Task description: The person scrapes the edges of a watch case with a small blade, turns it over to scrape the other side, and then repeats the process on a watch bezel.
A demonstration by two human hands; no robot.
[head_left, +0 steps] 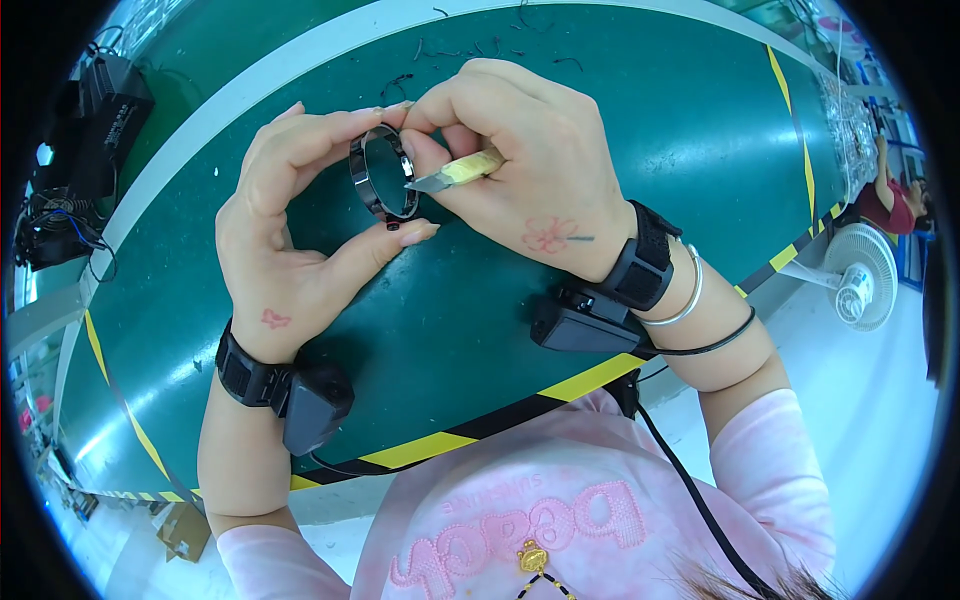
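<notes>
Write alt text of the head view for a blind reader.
Left hand holds a dark, shiny ring; right hand holds a yellow-handled knife, its blade at the rim, above a green table. Dark scraps lie beyond.

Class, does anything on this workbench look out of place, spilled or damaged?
Thin dark scraps lie scattered near the far edge of the green tabletop, looking like stray litter. The glossy dark ring the left hand pinches shows no obvious damage.

Pink lettering (515, 535), large and small, pink shirt (420, 512), white print (124, 118), black box (102, 92)
</notes>
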